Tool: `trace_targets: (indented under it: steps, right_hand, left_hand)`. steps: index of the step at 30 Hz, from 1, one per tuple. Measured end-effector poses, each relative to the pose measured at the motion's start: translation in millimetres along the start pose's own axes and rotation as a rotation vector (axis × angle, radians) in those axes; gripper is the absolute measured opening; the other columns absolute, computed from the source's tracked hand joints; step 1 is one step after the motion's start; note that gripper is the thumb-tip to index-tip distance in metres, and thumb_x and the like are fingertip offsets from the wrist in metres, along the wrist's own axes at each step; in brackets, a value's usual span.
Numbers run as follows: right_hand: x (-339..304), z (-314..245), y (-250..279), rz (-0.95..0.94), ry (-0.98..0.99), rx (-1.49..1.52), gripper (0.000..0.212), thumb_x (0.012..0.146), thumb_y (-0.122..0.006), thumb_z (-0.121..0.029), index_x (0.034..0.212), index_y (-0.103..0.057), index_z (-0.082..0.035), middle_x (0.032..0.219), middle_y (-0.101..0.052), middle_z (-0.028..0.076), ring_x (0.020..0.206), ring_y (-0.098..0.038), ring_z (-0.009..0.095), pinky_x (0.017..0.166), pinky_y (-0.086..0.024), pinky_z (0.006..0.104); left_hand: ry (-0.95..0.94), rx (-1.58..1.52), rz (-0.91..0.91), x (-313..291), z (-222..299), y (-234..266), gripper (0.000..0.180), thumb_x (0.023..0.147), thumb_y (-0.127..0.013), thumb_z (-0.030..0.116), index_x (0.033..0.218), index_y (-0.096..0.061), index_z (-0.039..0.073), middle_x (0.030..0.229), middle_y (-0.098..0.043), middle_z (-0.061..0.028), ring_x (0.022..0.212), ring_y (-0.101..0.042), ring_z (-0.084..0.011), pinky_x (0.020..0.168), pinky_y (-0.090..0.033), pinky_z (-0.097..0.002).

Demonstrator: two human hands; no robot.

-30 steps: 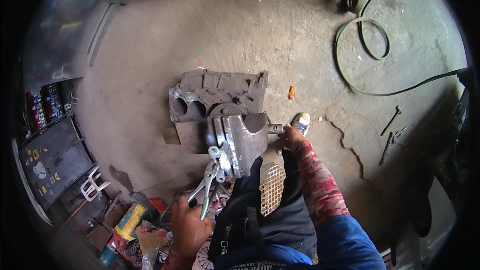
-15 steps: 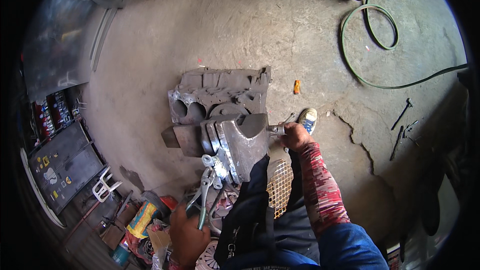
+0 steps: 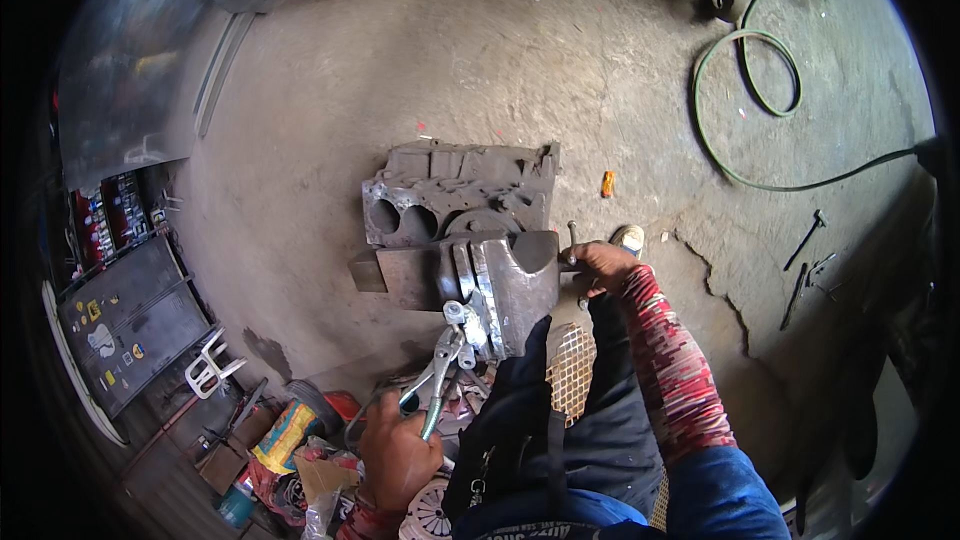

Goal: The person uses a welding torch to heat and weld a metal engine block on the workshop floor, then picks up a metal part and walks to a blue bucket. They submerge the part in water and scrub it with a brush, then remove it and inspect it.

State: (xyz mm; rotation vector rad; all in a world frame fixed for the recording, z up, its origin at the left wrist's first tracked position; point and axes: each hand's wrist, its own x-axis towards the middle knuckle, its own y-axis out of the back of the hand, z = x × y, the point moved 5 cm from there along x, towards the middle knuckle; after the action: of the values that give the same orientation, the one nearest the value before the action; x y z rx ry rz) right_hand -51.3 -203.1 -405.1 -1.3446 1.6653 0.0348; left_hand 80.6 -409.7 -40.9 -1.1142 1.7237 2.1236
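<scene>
A large grey bench vise point(image 3: 525, 290) sits in front of an engine block point(image 3: 470, 185) with round cylinder bores. My left hand point(image 3: 400, 455) is closed around the handles of locking pliers point(image 3: 441, 372). The pliers' head meets a small shiny metal part point(image 3: 459, 316) beside the vise jaws; whether the jaws grip that part I cannot tell. On the vise's right side, my right hand point(image 3: 603, 268) is wrapped about the vise handle point(image 3: 573, 232). The handle's top end sticks up past the fingers, and my palm hides its middle.
A green hose point(image 3: 697, 120) coils at the upper right. Hand tools point(image 3: 803, 275) lie on the floor to the right, and an orange object point(image 3: 607, 183) lies nearer. A yellow-and-blue sack point(image 3: 290, 435), a clutch disc point(image 3: 428, 512) and clutter crowd the lower left.
The vise handle has turned to a more upright angle, my right hand turning with it. The whole view has shifted a little. My left hand keeps its grip on the locking pliers.
</scene>
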Motion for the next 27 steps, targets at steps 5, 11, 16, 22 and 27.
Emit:
trace_targets:
  steps: [5,11,16,22,27]
  right_hand:
    - [-12.4,-26.1,14.9,0.249,-0.551,-0.010,0.031,0.091,-0.065,-0.037,0.090,-0.068,-0.007,0.068,-0.068,0.008,0.058,-0.065,0.013,0.052,-0.055,0.0282]
    - [-15.5,-70.8,21.7,-0.070,-0.732,-0.312,0.052,0.091,-0.059,-0.057,0.086,-0.069,-0.007,0.066,-0.071,0.005,0.048,-0.055,0.009,0.043,-0.040,0.0274]
    - [-9.3,-54.8,19.0,-0.102,-0.696,-0.071,0.037,0.095,-0.059,-0.048,0.094,-0.070,-0.012,0.074,-0.072,0.002,0.046,-0.051,0.009,0.040,-0.038,0.0257]
    - [-26.4,-43.9,14.2,-0.102,-0.546,0.375,0.024,0.096,-0.064,-0.037,0.089,-0.065,-0.013,0.068,-0.063,0.000,0.051,-0.057,0.010,0.042,-0.041,0.0248]
    - [-24.9,-63.6,26.1,0.029,-0.400,-0.038,0.028,0.092,-0.066,-0.018,0.118,-0.064,-0.008,0.086,-0.068,0.005,0.065,-0.065,0.014,0.056,-0.056,0.0332]
  left_hand:
    - [0.047,-0.004,-0.062,2.0,-0.9,6.8,0.016,0.069,-0.073,0.017,0.082,-0.074,0.008,0.113,-0.056,-0.0188,0.096,-0.058,-0.0406,0.077,-0.052,-0.0498]
    - [0.015,0.007,-0.061,9.6,3.5,20.1,0.019,0.069,-0.072,0.019,0.083,-0.074,0.006,0.106,-0.056,-0.0171,0.090,-0.059,-0.0378,0.071,-0.053,-0.0486]
    - [0.050,0.076,-0.110,14.1,2.1,24.7,0.023,0.068,-0.072,0.022,0.084,-0.075,0.006,0.104,-0.058,-0.0163,0.087,-0.059,-0.0353,0.069,-0.053,-0.0463]
    - [0.083,0.044,-0.097,15.6,0.0,23.5,0.024,0.067,-0.073,0.024,0.084,-0.075,0.006,0.103,-0.057,-0.0151,0.091,-0.058,-0.0360,0.072,-0.053,-0.0473]
    - [0.086,0.030,-0.104,11.0,0.1,19.1,0.030,0.067,-0.073,0.024,0.091,-0.076,0.006,0.104,-0.057,-0.0146,0.094,-0.058,-0.0366,0.074,-0.052,-0.0477]
